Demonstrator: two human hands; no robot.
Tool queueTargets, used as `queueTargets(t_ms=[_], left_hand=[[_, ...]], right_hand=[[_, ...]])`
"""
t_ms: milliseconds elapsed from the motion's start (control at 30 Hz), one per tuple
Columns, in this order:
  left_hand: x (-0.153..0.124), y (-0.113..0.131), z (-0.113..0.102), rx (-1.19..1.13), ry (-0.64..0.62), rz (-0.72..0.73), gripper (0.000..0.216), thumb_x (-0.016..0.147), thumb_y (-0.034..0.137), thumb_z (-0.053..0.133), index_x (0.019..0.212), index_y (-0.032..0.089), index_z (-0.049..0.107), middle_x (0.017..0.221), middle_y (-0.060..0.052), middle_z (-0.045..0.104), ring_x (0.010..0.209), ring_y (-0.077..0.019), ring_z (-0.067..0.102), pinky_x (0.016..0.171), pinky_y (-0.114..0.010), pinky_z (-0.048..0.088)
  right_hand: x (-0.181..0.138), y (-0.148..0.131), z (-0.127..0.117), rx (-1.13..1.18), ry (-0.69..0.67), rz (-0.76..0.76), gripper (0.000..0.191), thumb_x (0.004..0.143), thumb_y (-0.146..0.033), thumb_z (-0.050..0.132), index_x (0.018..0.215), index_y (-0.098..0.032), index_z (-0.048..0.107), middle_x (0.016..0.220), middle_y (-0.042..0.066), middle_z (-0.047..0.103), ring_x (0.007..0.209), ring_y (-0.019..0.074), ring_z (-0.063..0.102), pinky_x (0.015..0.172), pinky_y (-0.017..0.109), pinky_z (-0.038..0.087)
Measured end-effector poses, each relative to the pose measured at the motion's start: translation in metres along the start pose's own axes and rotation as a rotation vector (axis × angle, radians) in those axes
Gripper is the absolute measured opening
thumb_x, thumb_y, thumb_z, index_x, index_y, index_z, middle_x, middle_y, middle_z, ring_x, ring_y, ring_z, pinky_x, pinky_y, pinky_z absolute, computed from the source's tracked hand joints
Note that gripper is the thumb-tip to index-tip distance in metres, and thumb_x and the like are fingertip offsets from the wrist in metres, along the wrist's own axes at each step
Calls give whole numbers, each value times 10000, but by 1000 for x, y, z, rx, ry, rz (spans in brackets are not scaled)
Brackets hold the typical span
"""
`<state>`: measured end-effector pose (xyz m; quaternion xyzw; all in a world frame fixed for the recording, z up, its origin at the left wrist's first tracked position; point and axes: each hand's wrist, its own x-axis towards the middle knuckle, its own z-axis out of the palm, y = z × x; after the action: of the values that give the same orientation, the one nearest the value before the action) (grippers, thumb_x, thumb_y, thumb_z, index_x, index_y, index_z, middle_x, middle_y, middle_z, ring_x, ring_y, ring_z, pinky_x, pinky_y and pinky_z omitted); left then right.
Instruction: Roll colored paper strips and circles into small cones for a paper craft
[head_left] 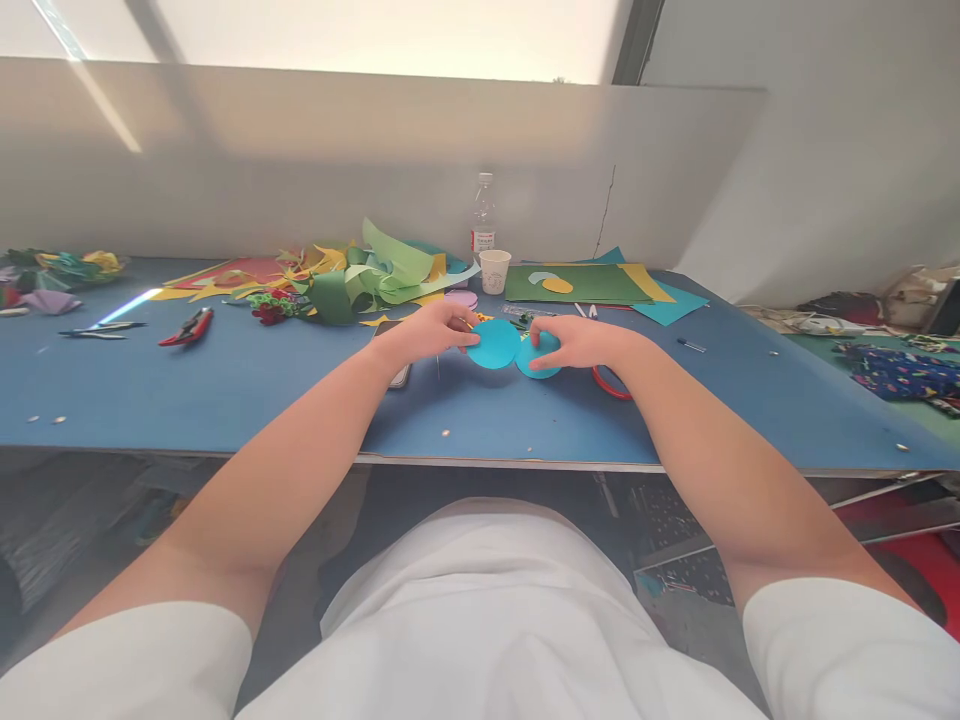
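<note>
Teal left disc (493,345) overlapping right disc (541,358), mid blue table (225,390). Left hand (439,335) pinching left disc rim, right hand (577,342) fingers closed on right disc. Looks like lining-up stage. Next up: steady pinch, overlap kept. Red scissors (609,385) by right wrist.

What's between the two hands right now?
Two cyan paper circles, edges overlapping: the left disc pinched by the left hand, the right disc by the right hand. Shows in the head view.
</note>
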<state>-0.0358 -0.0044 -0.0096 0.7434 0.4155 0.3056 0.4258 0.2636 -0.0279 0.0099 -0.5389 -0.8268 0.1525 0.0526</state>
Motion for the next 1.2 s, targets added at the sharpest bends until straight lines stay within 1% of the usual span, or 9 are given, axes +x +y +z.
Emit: queueTargets(t_ms=[133, 233, 367, 567, 700, 800, 900, 1000, 1200], left_hand=[[3, -4, 1, 59, -8, 21, 261, 772, 366, 879, 976, 227, 795, 921, -34, 781, 860, -181, 704, 865, -360, 555], [4, -7, 4, 27, 4, 15, 270, 762, 361, 885, 978, 228, 794, 912, -37, 773, 848, -181, 693, 839, -358, 547], [3, -7, 7, 21, -16, -8, 301, 764, 379, 893, 1011, 237, 796, 935, -48, 776, 842, -189, 688, 776, -355, 519], [9, -9, 0, 17, 65, -33, 306, 711, 376, 929, 945, 237, 789, 814, -38, 757, 772, -192, 668, 687, -341, 445], [12, -9, -6, -3, 170, -46, 263, 728, 377, 900, 914, 225, 796, 844, -50, 775, 786, -180, 660, 680, -324, 424], [13, -10, -8, -20, 200, -54, 246, 743, 375, 885, 929, 229, 817, 861, -49, 788, 786, -169, 663, 686, -314, 428], [14, -9, -7, -63, 236, -68, 245, 702, 342, 904, 888, 222, 800, 847, -42, 789, 758, -162, 665, 680, -306, 436], [15, -9, -7, -91, 290, -82, 261, 665, 314, 915, 874, 224, 788, 840, -34, 794, 742, -165, 674, 684, -307, 451], [15, -10, -8, -99, 321, -91, 252, 672, 309, 902, 879, 229, 782, 838, -31, 799, 764, -175, 684, 702, -314, 457]], right_hand=[[4, 1, 2, 51, 92, -142, 314, 958, -441, 709, 1218, -266, 730, 1346, 95, 737, 1166, 301, 693, 874, 344, 529], [2, -5, 2, 182, 113, -158, 247, 1027, -418, 607, 1086, -233, 760, 1182, 83, 772, 1046, 264, 697, 819, 334, 511], [0, -15, 2, 356, 89, -103, 266, 1048, -411, 594, 938, -207, 726, 1034, 70, 773, 955, 227, 698, 782, 318, 498], [-2, -5, -10, 354, 45, -19, 241, 1025, -376, 633, 853, -212, 673, 887, 51, 708, 820, 197, 630, 730, 325, 454], [-8, -1, -21, 120, -50, 134, 217, 950, -359, 703, 792, -215, 672, 900, 43, 709, 772, 199, 603, 672, 346, 411], [-10, -3, -20, 0, -43, 206, 178, 943, -384, 716, 865, -224, 704, 975, 51, 726, 823, 219, 630, 673, 353, 415], [-5, -2, -11, 51, 40, 220, 246, 931, -450, 760, 1023, -232, 691, 1144, 73, 756, 994, 258, 684, 733, 353, 475], [3, 2, 0, 116, 32, 175, 393, 845, -453, 856, 1113, -239, 664, 1262, 87, 747, 1067, 272, 700, 770, 358, 516], [8, 7, 4, 182, 33, 110, 345, 772, -333, 862, 1020, -243, 640, 1132, 63, 716, 913, 230, 651, 693, 347, 482]])
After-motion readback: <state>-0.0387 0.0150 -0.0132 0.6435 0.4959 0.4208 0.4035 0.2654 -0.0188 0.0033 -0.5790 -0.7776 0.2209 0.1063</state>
